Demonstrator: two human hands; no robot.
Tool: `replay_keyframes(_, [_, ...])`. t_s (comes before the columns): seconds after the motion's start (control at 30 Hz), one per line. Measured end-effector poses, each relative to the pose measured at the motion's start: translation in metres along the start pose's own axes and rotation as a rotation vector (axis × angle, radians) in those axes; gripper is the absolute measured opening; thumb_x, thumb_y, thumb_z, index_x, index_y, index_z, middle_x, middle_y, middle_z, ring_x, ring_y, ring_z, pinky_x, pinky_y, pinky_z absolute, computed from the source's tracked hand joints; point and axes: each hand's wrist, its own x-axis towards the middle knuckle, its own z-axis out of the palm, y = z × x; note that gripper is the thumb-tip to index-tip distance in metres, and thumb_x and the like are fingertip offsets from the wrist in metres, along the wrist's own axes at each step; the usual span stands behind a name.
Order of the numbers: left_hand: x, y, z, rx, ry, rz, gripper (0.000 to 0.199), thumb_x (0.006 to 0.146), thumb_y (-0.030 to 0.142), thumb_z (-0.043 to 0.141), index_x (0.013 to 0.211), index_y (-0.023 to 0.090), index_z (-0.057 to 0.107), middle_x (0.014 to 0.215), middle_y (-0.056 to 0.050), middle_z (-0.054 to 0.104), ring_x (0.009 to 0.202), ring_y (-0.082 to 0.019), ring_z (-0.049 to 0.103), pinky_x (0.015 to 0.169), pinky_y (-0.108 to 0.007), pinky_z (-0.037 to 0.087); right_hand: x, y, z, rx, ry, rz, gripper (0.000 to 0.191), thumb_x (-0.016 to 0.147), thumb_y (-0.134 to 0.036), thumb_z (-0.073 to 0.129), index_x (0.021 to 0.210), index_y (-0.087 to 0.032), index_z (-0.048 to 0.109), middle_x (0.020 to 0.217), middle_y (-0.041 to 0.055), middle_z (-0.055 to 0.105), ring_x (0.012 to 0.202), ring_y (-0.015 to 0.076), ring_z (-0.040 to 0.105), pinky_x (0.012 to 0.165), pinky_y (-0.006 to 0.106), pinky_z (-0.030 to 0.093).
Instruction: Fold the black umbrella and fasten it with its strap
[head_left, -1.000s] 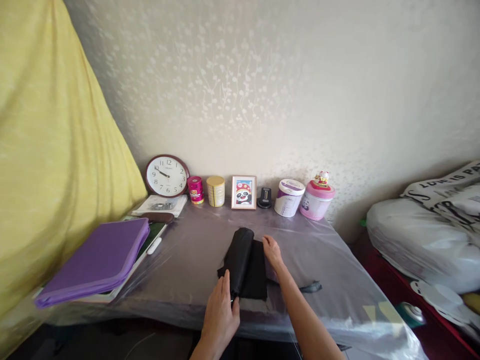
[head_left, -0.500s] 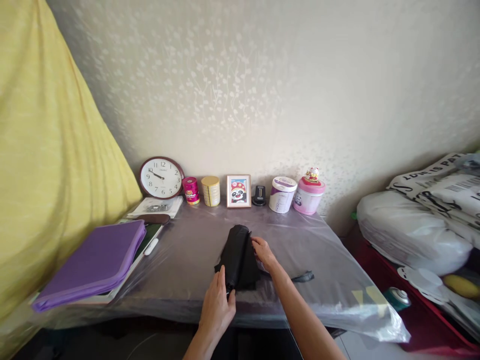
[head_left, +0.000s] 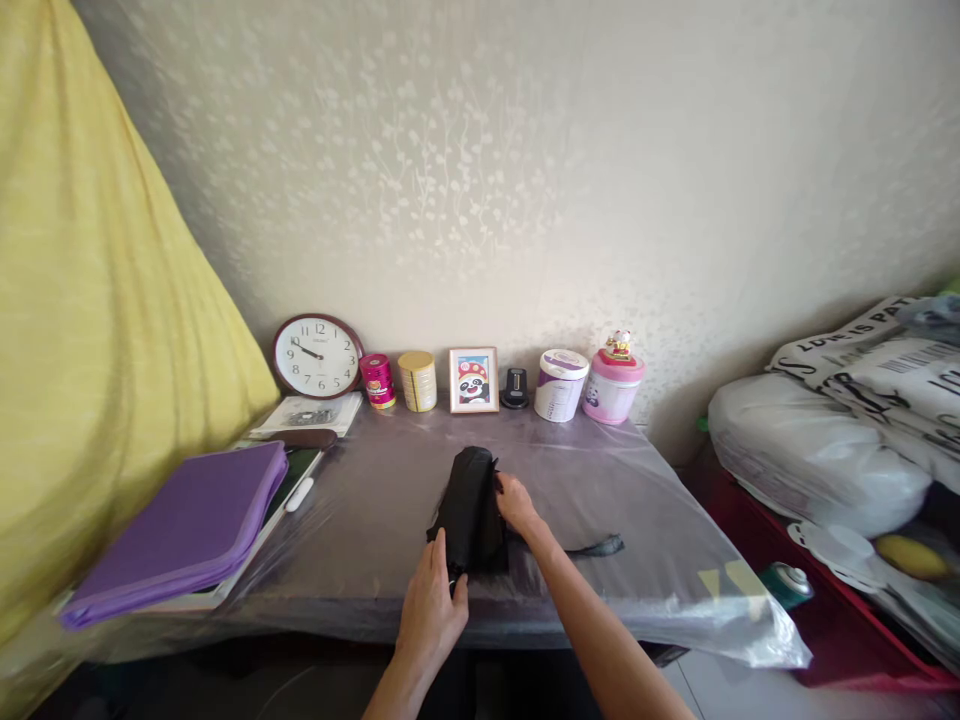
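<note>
1. Pale wallpaper with a leafy pattern covered the wall behind, and a yellow cloth hung in folds along the left.
2. Against the wall stood a table under a shiny, see-through cover whose near right corner hung loose.
3. On it, nearer the front edge than the wall and roughly midway across, lay a black bundle of folded fabric, its long side running away from the person.
4. The left hand was clamped on the bundle's near end, thumb on one side and fingers along the other.
5. The right hand had its fingers curled together on the fabric at the bundle's right side; the fingertips were partly hidden, so how much cloth they pinched could not be told.
6. A dark strip lay on the cover to the right, partly behind the right forearm.
7. Along the back, from left to right, were a round clock, a pink tin, a yellow-lidded canister, a framed panda picture, a small black object, a white-and-purple tub and a pink tub with a figurine on its lid.
8. At the left lay a purple folder, with a small white object just beside it.
9. Beyond the table's right side, a stuffed white bag rested near a spray can.
</note>
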Motion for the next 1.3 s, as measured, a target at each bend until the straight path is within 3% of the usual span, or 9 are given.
replay_keyframes(0.33, [0.0,0.0,0.0,-0.009,0.014,-0.002,0.058,0.08,0.022,0.036,0.135,0.006,0.024,0.13,-0.016,0.043,0.118,-0.024,0.045,0.097,-0.035,0.038,-0.004,-0.007,0.001,-0.185,0.058,-0.104,0.028,0.074,-0.009,0.046,0.095,-0.014,0.063,0.105,0.0107,0.057,0.095,0.0182,0.054,0.087,0.026,0.037])
replay_keyframes(0.53, [0.001,0.001,0.005,0.034,0.023,-0.017,0.058,0.079,0.02,0.036,0.135,0.007,0.023,0.128,-0.015,0.044,0.119,-0.023,0.044,0.095,-0.034,0.038,-0.003,-0.006,0.011,-0.138,0.142,-0.102,0.027,0.077,-0.009,0.041,0.096,-0.013,0.061,0.101,0.0104,0.061,0.097,0.0183,0.055,0.087,0.026,0.039])
replay_keyframes(0.73, [0.001,0.003,0.005,0.068,0.003,-0.017,0.059,0.078,0.018,0.035,0.135,0.005,0.023,0.13,-0.017,0.044,0.119,-0.023,0.045,0.095,-0.033,0.038,0.0,-0.004,0.03,-0.026,0.249,-0.075,0.033,0.082,-0.015,0.035,0.109,-0.013,0.053,0.104,0.01,0.064,0.098,0.0187,0.059,0.085,0.029,0.043])
replay_keyframes(1.03, [0.0,0.009,0.005,0.16,-0.047,-0.034,0.06,0.079,0.015,0.034,0.136,0.003,0.021,0.134,-0.016,0.041,0.123,-0.021,0.04,0.1,-0.029,0.033,0.013,-0.011,0.049,-0.017,0.358,-0.066,0.044,0.084,-0.021,0.029,0.12,-0.004,0.048,0.123,0.018,0.054,0.116,0.0209,0.05,0.098,0.032,0.037])
replay_keyframes(1.3, [0.0,0.023,0.009,0.252,-0.1,-0.078,0.063,0.076,0.008,0.035,0.137,0.002,0.021,0.138,-0.017,0.037,0.124,-0.022,0.039,0.102,-0.031,0.031,0.01,-0.034,0.063,-0.215,0.394,-0.036,0.059,0.086,-0.032,0.033,0.128,0.01,0.034,0.128,0.0335,0.042,0.113,0.0349,0.049,0.086,0.041,0.043])
